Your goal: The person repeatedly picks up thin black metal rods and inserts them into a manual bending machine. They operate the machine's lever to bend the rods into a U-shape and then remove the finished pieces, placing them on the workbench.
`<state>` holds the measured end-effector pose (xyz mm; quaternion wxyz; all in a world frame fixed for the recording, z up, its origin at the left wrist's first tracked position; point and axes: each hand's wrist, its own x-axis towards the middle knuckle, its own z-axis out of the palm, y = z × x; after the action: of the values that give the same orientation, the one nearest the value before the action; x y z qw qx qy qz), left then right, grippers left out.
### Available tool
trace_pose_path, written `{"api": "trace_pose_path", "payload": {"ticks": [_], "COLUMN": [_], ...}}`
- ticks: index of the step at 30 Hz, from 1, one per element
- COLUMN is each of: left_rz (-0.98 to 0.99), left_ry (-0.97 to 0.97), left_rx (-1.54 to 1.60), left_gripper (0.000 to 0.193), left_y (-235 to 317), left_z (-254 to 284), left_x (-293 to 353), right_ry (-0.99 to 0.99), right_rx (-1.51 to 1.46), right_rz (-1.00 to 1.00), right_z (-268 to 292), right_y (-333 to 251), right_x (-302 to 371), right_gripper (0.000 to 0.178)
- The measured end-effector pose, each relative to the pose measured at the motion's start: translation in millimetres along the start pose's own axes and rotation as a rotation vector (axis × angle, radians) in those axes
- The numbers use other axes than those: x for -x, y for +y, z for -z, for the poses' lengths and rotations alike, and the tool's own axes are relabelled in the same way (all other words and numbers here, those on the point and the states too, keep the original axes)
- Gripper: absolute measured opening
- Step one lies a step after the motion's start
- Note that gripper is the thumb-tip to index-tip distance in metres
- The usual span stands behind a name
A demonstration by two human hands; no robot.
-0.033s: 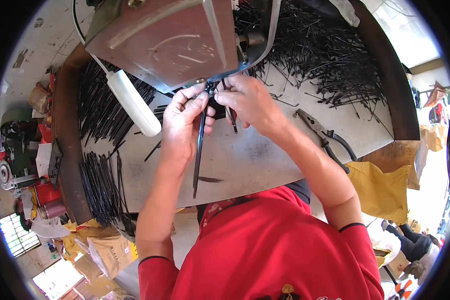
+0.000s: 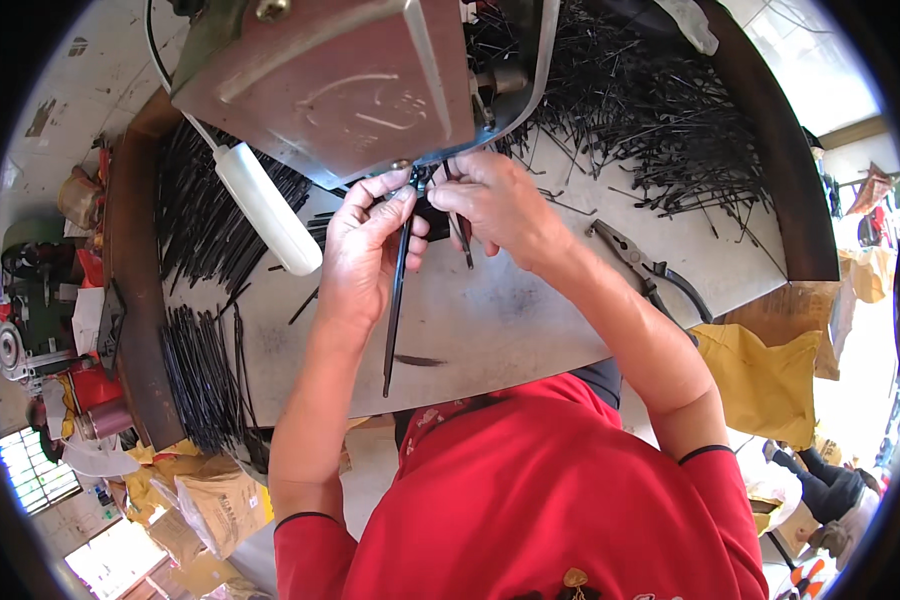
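My left hand (image 2: 365, 230) is closed, thumb and fingers pinching a long thin black rod (image 2: 397, 300) just under the machine head (image 2: 340, 100). The rod hangs down toward the table's near edge, slightly tilted. Beside it, my right hand (image 2: 495, 205) is closed around a second dark rod (image 2: 466, 245), whose lower end sticks out below the fingers. Both hands meet close together at the machine's lower front edge. The upper ends of the rods are mostly hidden by fingers and the reddish-brown housing.
Pliers (image 2: 640, 265) with black handles lie right of my right forearm. Black rods are heaped at the back right (image 2: 660, 120), with more bundled at the left (image 2: 205, 370). A white lamp-like bar (image 2: 267, 208) hangs left of the machine. Raised brown walls (image 2: 135, 300) edge the table.
Almost nothing differs. The lower end of the long rod has shifted slightly left, and both hands keep their grip in the same place.
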<state>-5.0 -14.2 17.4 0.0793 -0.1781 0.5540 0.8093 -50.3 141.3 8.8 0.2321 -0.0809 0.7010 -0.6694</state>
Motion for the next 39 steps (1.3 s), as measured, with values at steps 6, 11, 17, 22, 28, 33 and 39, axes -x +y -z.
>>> {"api": "trace_pose_path", "payload": {"ticks": [6, 11, 17, 22, 28, 33, 39], "left_rz": [0.043, 0.017, 0.024, 0.075, 0.045, -0.144, -0.488], "left_ry": [0.005, 0.041, -0.033, -0.025, -0.034, 0.055, 0.057], "left_rx": [-0.02, -0.042, 0.034, 0.013, 0.002, -0.287, -0.802], "left_gripper": [0.023, 0.02, 0.025, 0.028, 0.029, 0.025, 0.03], "left_y": [-5, -2, -13, -15, -19, -24, -31], "left_z": [9, 5, -3, 2, 5, -3, 7], "left_x": [1, 2, 28, 38, 36, 47, 51], "right_ry": [-0.045, -0.049, -0.055, -0.073, -0.061, -0.006, -0.115], "right_rx": [-0.308, -0.344, -0.241, -0.235, -0.261, -0.233, -0.25], "right_rz": [-0.083, -0.111, -0.118, 0.003, 0.006, -0.044, -0.078], "right_z": [0, 1, 3, -4, -4, -16, -5], "right_y": [4, 1, -9, 4, 11, 5, 4], "right_x": [3, 5, 12, 17, 13, 14, 18], "right_gripper": [0.017, 0.016, 0.017, 0.031, 0.033, 0.033, 0.029]}}
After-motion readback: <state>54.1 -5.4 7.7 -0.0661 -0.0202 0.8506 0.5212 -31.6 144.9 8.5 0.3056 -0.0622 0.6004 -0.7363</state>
